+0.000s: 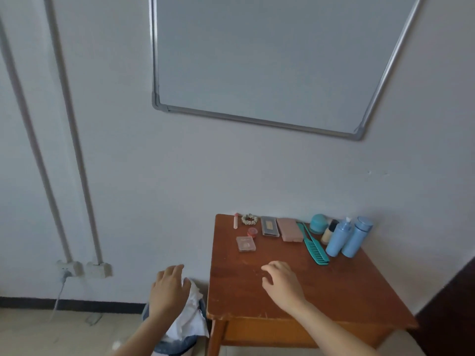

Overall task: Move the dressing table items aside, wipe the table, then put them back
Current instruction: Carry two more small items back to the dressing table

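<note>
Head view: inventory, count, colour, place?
table: 1, brown, against wall
stick: 1, pink, back left
scrunchie: 1, cream, beside stick
pot: 1, red, in front of scrunchie
compact: 1, clear, in front of pot
case: 1, grey, back middle
palette: 1, pink, right of case
comb: 1, teal, right of palette
jar: 1, teal, back right
small bottle: 1, beige, by jar
tall bottles: 2, blue, back right
whiteboard: 1, grey, wall above
pipes: 2, white, left wall
sockets: 2, white, under pipes
bin: 1, bluish, left of table, white wad inside
left hand: 1, bare, over bin
right hand: 1, bare, over table
</note>
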